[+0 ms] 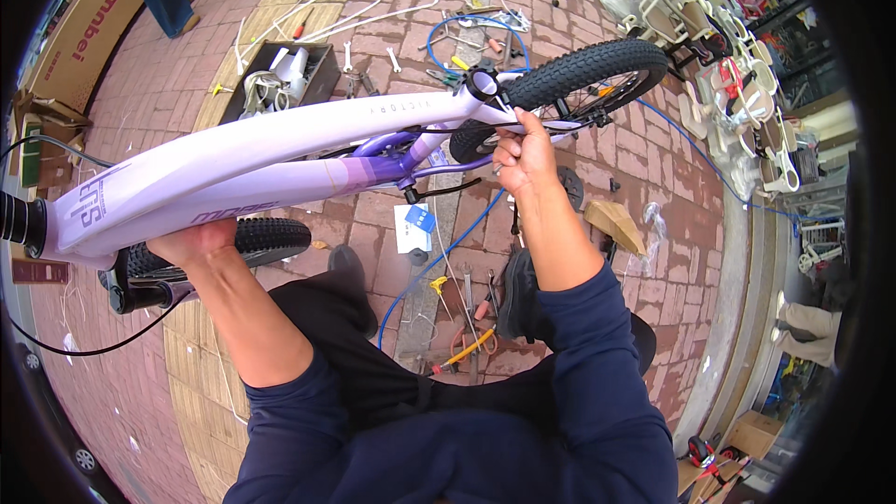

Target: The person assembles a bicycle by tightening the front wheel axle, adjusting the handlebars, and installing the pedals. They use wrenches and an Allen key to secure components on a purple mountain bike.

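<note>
A white and purple bicycle frame stretches across in front of me, its head tube at the far left. My left hand grips the down tube from below, and the tube hides most of its fingers. Beneath that hand is the front wheel. My right hand is closed beside the rear stays, just behind the open seat tube top. Its fingers are pinched together, and what lies in them is too small to make out. The rear wheel with its knobby black tyre lies just beyond that hand.
On the brick paving, a dark toolbox stands beyond the frame, with scattered wrenches near it. A blue hose runs between my feet, past pliers and a yellow-handled tool. White parts are piled at the right.
</note>
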{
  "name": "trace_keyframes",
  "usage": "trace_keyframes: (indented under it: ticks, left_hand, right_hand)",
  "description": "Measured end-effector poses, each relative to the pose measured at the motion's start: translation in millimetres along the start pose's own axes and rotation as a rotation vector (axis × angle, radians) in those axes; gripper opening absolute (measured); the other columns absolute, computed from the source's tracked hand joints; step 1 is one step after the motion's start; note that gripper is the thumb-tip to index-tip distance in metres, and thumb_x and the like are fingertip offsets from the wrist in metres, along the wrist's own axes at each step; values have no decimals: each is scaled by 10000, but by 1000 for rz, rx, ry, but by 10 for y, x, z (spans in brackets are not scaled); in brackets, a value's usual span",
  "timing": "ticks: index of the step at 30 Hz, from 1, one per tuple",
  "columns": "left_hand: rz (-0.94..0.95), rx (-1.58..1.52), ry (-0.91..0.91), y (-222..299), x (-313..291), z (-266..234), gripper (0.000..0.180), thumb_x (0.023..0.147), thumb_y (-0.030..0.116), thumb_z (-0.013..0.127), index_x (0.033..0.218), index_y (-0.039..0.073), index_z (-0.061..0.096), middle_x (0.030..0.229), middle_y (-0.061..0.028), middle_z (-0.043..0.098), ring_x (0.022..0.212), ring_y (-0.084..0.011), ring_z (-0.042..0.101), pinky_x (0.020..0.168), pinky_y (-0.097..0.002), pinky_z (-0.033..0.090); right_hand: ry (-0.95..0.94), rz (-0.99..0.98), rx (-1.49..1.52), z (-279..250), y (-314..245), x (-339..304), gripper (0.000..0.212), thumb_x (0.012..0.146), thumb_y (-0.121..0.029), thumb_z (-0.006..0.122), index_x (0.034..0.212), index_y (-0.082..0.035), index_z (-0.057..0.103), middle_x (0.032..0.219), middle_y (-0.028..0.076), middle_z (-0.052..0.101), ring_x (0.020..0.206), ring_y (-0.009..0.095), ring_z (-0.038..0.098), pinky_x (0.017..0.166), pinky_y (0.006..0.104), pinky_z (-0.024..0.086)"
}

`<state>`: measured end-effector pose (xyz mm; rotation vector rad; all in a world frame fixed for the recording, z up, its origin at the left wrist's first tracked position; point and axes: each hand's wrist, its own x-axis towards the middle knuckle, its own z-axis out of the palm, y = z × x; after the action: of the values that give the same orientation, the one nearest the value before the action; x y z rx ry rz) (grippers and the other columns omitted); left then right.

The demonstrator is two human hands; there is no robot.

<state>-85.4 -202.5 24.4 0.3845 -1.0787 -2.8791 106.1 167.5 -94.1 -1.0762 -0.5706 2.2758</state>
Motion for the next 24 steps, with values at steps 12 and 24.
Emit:
trace_keyframes:
  ticks: [12,24]
  left_hand:
    - [-36,92,-140,-397,-58,193,578,1051,493,390,1368,76,633,1341,-164,673,1229,-405,646,1062,-625,515]
    - [-202,-66,-621,-422,366,-226,518,1044,509,455,1206,78,691,1192,-160,726,1128,-368,681,994,-569,552]
  right_hand:
    - [14,13,146,-571,33,-49,174,958,-253,718,950,-111,617,789,74,680,445,68,385,389,248,254]
    - [-42,-44,111,-828,279,-149,275,977,-357,720,927,-95,652,813,47,695,460,78,389,392,257,253]
